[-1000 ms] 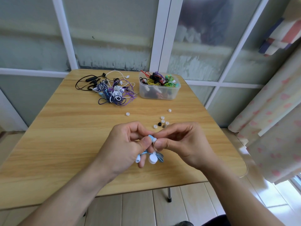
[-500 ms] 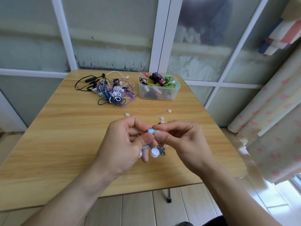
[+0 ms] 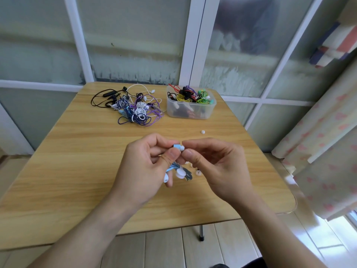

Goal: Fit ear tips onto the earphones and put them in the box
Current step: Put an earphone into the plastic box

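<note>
1. The light-blue earbud (image 3: 176,146) has a short barrel body with a white ear tip (image 3: 182,147) at its right end; its blue cable hangs below.
2. It sits between both thumbs, above the table (image 3: 77,171).
3. The left hand (image 3: 144,171) pinches the earbud with curled fingers; the right hand (image 3: 216,169) pinches the ear tip.

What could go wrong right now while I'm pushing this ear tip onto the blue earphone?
The ear tip, pinched small in the right hand, could pop off and roll among the loose tips below. The blue earphone cable dangling under the left hand might snag. A stray tip could roll off the table.
</note>
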Demonstrator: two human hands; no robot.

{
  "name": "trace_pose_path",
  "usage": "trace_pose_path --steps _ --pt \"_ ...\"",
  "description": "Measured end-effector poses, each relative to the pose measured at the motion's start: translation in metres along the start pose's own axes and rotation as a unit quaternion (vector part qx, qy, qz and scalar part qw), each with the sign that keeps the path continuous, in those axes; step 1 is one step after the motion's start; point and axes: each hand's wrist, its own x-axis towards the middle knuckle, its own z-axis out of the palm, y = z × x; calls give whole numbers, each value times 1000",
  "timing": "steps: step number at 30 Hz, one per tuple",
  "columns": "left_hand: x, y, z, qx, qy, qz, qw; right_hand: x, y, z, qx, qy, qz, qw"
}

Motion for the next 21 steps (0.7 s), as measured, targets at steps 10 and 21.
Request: trace_pose_path --steps 10,21 --pt "2 -1 0 -25 -31 -16 999 1 -3 -3 28 -9 -8 1000" --pt "2 -5 -1 26 -17 48 998 2 -1 -3 133 -37 76 987"
